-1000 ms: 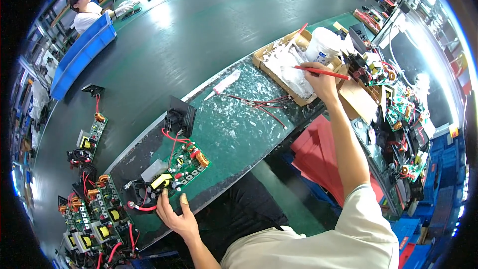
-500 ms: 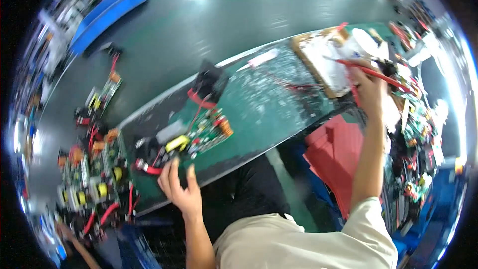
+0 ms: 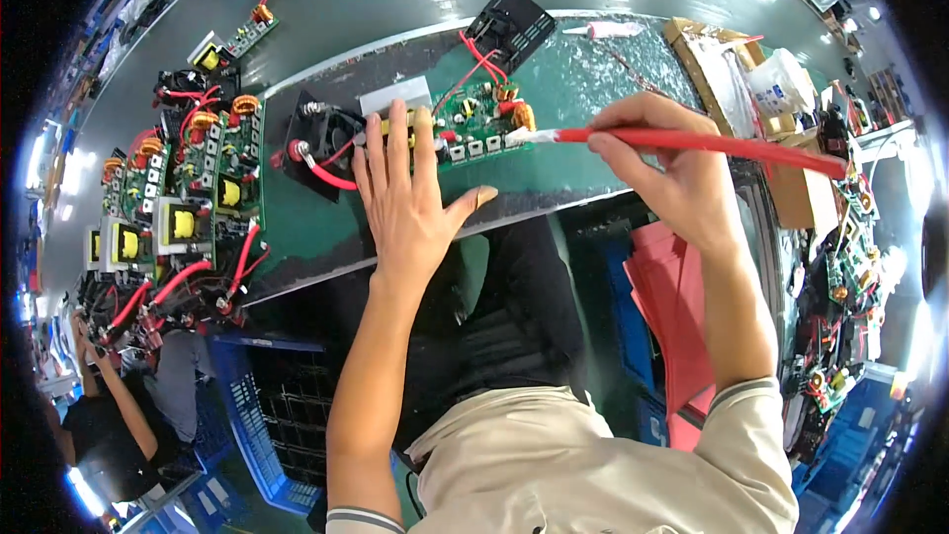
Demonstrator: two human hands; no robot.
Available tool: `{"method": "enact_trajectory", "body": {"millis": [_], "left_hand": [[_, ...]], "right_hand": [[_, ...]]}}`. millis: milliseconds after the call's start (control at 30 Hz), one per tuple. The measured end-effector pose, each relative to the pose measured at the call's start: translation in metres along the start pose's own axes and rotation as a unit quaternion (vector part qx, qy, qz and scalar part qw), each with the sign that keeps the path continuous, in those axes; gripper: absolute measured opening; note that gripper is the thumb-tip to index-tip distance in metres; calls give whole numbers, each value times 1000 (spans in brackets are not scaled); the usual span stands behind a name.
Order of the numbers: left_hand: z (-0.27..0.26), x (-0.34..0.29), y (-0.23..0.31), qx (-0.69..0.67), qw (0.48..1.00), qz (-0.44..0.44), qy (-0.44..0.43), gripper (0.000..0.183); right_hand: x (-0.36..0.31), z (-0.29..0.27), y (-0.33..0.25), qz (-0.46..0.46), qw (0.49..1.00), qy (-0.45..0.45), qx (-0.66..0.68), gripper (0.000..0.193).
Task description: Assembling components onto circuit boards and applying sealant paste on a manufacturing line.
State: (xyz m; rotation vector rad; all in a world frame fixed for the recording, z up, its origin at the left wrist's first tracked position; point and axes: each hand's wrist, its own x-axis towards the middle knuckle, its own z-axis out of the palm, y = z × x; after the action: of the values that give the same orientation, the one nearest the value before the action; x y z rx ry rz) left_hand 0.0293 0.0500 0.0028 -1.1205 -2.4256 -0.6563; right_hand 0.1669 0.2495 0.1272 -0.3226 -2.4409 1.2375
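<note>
The green circuit board (image 3: 481, 117) lay on the desk (image 3: 583, 163), ahead of the left hand (image 3: 407, 208) and to the left of the right hand (image 3: 682, 178). Its long axis ran from left to right, with the right end slightly farther away. The left hand was nearer, spread over the left part of the board, its fingers apart; whether it pressed could not be told. The right hand was closed around one red brush (image 3: 751, 150), whose whitish tip seemed to touch the near right corner. At the left, at least three other boards (image 3: 208, 163) stood grouped, and one lay beyond them. There were also one cardboard tray (image 3: 707, 79), one black vented panel (image 3: 512, 30), one white tub (image 3: 781, 84) and one pale tube (image 3: 615, 30).
</note>
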Motion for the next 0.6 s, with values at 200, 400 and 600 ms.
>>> {"method": "enact_trajectory", "body": {"millis": [200,400,600], "left_hand": [[1,-1,1,-24,999,-19,13,105],[2,-2,1,-20,999,-21,14,106],[3,-2,1,-23,999,-29,12,108]], "right_hand": [[6,12,-3,-51,995,-46,-70,12],[10,24,10,6,997,-55,-49,12],[13,19,11,-76,992,8,-99,13]]}}
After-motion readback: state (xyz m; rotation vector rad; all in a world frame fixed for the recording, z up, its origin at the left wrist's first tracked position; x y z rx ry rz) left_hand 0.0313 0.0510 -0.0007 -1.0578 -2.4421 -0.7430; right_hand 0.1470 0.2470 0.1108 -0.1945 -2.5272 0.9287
